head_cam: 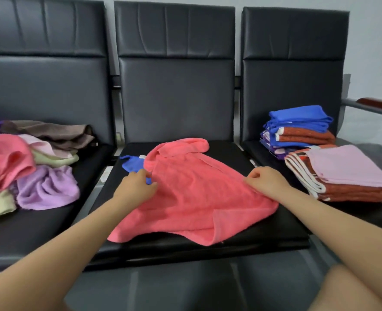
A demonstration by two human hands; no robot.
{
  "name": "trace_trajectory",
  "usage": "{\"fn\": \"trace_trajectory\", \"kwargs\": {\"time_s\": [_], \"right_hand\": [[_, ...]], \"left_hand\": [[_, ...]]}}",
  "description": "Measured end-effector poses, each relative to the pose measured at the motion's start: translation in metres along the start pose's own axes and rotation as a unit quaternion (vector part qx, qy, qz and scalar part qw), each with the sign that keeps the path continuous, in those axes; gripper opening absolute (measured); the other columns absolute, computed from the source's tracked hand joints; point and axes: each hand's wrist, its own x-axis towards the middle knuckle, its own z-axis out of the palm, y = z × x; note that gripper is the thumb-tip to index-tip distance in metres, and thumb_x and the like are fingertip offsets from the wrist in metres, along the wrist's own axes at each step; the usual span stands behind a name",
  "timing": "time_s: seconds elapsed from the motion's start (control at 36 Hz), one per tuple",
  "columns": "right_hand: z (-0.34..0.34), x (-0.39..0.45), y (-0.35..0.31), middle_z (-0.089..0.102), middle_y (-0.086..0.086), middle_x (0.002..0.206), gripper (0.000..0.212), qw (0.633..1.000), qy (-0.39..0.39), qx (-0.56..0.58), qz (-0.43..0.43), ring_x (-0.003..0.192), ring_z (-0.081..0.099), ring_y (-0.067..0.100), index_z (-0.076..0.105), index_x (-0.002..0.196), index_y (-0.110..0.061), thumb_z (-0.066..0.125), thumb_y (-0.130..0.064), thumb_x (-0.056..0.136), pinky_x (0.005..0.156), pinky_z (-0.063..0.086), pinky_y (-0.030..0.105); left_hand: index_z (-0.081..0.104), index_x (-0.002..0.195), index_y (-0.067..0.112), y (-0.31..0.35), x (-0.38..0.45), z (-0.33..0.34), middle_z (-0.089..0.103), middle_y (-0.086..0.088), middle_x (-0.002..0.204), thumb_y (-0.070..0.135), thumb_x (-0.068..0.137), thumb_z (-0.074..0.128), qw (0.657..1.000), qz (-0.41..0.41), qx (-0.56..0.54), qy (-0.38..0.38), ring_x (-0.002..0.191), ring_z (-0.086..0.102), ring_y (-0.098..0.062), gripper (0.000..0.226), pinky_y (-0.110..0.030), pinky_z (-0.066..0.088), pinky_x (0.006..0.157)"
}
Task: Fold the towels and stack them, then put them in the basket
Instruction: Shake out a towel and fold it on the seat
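Left hand (138,187): we pinch the coral towel (192,194) at its left edge.
Right hand (265,179): pinching the right edge, to spread it flat on the seat (286,227).

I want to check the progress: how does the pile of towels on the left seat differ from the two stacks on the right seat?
The left pile is crumpled and loose; the right stacks are folded flat with aligned edges. The left pile holds pink, lilac, cream and brown towels; the right stacks are mostly blue and rust-red, with one pale pink on top. Both rest on black seats, untouched: the hands hold the coral towel on the middle seat.
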Motion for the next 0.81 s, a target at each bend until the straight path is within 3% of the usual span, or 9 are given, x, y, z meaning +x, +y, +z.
{"fn": "trace_trajectory", "kwargs": {"time_s": [0.08,0.17,0.28,0.44,0.53,0.61,0.67,0.72,0.81], "right_hand": [[0.013,0.024,-0.017,0.066,-0.006,0.09,0.014,0.998,0.04,0.041,-0.037,0.091,0.061,0.013,0.068,0.083,-0.026,0.065,-0.039,0.087,0.077,0.044,0.027],[0.024,0.047,-0.038,0.064,-0.003,0.096,0.016,0.994,0.067,0.066,-0.06,0.091,0.061,0.014,0.07,0.091,-0.022,0.064,-0.036,0.088,0.081,0.046,0.027],[0.038,0.082,-0.058,0.068,0.001,0.106,0.018,0.995,0.063,0.067,-0.043,0.1,0.063,0.021,0.069,0.093,-0.022,0.061,-0.037,0.09,0.084,0.048,0.031],[0.06,0.13,-0.083,0.068,0.006,0.111,0.045,0.999,0.004,0.031,-0.02,0.106,0.062,0.027,0.067,0.109,-0.012,0.055,-0.051,0.091,0.084,0.049,0.033],[0.088,0.141,-0.089,0.057,0.009,0.126,0.053,0.998,-0.014,-0.027,-0.047,0.119,0.052,0.029,0.06,0.126,-0.015,0.053,-0.055,0.09,0.092,0.045,0.034],[0.109,0.143,-0.092,0.062,0.008,0.116,0.037,0.996,0.012,-0.037,-0.08,0.108,0.057,0.029,0.063,0.111,-0.015,0.048,-0.046,0.096,0.076,0.042,0.033],[0.112,0.148,-0.093,0.066,0.006,0.095,0.031,0.996,0.014,0.01,-0.084,0.092,0.059,0.027,0.061,0.082,-0.019,0.049,-0.043,0.097,0.065,0.034,0.032],[0.109,0.152,-0.09,0.052,0.003,0.067,0.043,0.993,0.023,0.095,-0.07,0.068,0.049,0.023,0.044,0.059,-0.019,0.055,-0.037,0.095,0.057,0.025,0.034],[0.097,0.154,-0.085,0.041,0.005,0.062,0.043,0.966,0.041,0.252,-0.046,0.062,0.038,0.014,0.049,0.061,0.0,0.06,-0.026,0.093,0.055,0.022,0.035]], "left_hand": [[0.053,0.129,0.016,0.01,0.021,0.006,0.057,-0.01,0.125,0.039,0.091,0.053,0.998,-0.033,-0.044,0.013,0.115,0.053,-0.032,0.044,-0.035,0.041,0.09],[0.049,0.132,0.011,0.015,0.041,0.011,0.055,-0.01,0.127,0.039,0.093,0.049,0.994,-0.068,-0.087,0.011,0.114,0.054,-0.031,0.049,-0.034,0.038,0.083],[0.058,0.097,0.009,0.012,0.065,0.019,0.062,-0.01,0.096,0.035,0.091,0.046,0.983,-0.109,-0.15,0.018,0.09,0.058,-0.03,0.029,-0.031,0.037,0.071],[0.057,0.058,0.011,0.002,0.097,0.024,0.057,-0.004,0.053,0.037,0.091,0.055,0.972,-0.143,-0.185,0.04,0.06,0.055,-0.02,0.042,-0.03,0.035,0.063],[0.069,0.06,0.018,-0.005,0.1,0.031,0.064,-0.002,0.054,0.039,0.086,0.06,0.975,-0.141,-0.165,0.038,0.061,0.061,-0.017,0.034,-0.027,0.039,0.06],[0.069,0.057,0.014,-0.008,0.105,0.032,0.06,0.0,0.049,0.036,0.085,0.065,0.969,-0.15,-0.192,0.032,0.054,0.056,-0.014,0.035,-0.026,0.038,0.056],[0.069,0.058,0.011,-0.01,0.112,0.03,0.059,-0.002,0.05,0.029,0.084,0.07,0.947,-0.163,-0.273,0.031,0.054,0.053,-0.016,0.031,-0.027,0.04,0.057],[0.073,0.073,0.009,-0.01,0.114,0.025,0.064,-0.007,0.066,0.018,0.083,0.072,0.894,-0.189,-0.404,0.042,0.062,0.056,-0.018,0.013,-0.028,0.045,0.06],[0.068,0.09,0.004,-0.009,0.115,0.013,0.061,-0.01,0.075,0.004,0.089,0.062,0.794,-0.223,-0.56,0.077,0.066,0.055,-0.019,0.006,-0.026,0.049,0.06]]}}
